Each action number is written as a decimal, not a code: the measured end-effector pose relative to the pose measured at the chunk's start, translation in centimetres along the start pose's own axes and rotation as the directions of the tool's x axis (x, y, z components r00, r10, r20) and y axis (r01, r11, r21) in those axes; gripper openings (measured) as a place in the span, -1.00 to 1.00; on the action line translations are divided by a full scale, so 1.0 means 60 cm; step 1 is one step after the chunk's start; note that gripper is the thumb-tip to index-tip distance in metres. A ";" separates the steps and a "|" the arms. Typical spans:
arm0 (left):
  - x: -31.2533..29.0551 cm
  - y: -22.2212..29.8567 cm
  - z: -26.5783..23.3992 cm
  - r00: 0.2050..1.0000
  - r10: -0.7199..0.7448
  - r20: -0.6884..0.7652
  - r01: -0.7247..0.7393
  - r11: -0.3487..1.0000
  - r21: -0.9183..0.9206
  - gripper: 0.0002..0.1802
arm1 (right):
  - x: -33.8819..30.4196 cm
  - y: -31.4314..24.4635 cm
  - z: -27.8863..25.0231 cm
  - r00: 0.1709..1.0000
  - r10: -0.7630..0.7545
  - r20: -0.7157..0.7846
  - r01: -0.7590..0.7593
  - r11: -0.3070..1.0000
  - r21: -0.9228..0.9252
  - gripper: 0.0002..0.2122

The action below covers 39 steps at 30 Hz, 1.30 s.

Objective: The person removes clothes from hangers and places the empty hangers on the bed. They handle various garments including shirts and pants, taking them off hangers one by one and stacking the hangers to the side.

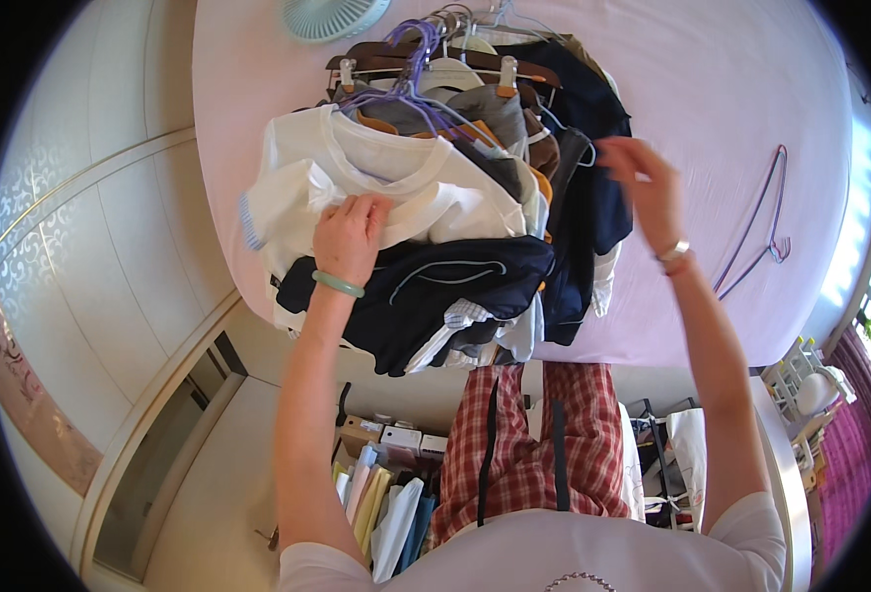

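A pile of clothes on hangers lies in front of me. On top is a white long-sleeved shirt [396, 168], its lower part folded or bunched. My left hand [350, 237] has its fingers curled closed on the shirt's white cloth. My right hand [648, 187] is raised over the right edge of the pile, slightly blurred, fingers stretched toward the left and nothing visible in them. Beside its fingertips is the hook of a pale blue hanger [587, 155]. Dark navy garments [603, 197] lie below that hand. A black garment with a pale looped line [445, 286] covers the pile's near side.
Purple hangers [418, 79] and a brown clip hanger [376, 59] stick out at the pile's far end. A lone hanger [780, 197] lies on the pink sheet [702, 296] at right. A pale green fan [332, 15] stands far left. Below are boxes and folders [386, 503].
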State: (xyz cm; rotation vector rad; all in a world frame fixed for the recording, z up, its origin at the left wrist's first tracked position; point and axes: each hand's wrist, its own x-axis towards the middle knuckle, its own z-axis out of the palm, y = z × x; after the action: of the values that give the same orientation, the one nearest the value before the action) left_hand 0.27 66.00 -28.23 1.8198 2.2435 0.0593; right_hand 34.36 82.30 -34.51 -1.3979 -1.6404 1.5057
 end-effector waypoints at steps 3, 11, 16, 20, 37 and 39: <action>-0.016 -0.008 0.004 0.993 -0.095 0.066 0.092 0.994 0.050 -0.81 | 0.049 -0.099 0.154 0.958 -0.268 0.103 0.278 0.955 -0.101 -0.81; -0.059 -0.023 -0.038 0.906 -0.323 0.272 0.365 0.923 -0.122 -0.75 | 0.108 -0.095 0.297 0.874 -0.485 0.043 0.419 0.704 -0.573 -0.82; -0.024 -0.058 -0.033 0.909 -0.406 -0.093 0.282 0.765 -0.579 -0.53 | 0.062 -0.155 0.298 0.800 -0.600 0.017 0.546 0.717 -0.433 -0.79; 0.048 -0.060 -0.052 0.879 -0.368 -0.303 0.232 0.886 -0.401 -0.47 | -0.017 -0.202 0.298 0.869 -0.485 0.093 0.494 0.855 -0.159 -0.79; 0.021 -0.157 -0.098 0.839 -0.508 -0.192 0.384 0.805 -0.453 -0.72 | -0.064 -0.230 0.280 0.755 -0.523 0.396 0.656 0.607 -0.449 -0.90; 0.020 -0.175 -0.102 0.823 -0.554 -0.123 0.451 0.770 -0.451 -0.68 | -0.077 -0.225 0.256 0.757 -0.454 0.470 0.647 0.622 -0.441 -0.90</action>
State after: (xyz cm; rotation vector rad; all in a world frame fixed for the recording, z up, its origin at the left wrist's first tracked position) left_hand -11.33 65.63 -24.48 0.9935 2.5740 0.6359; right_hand 17.92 73.78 -24.68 -0.7430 -2.6035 0.8949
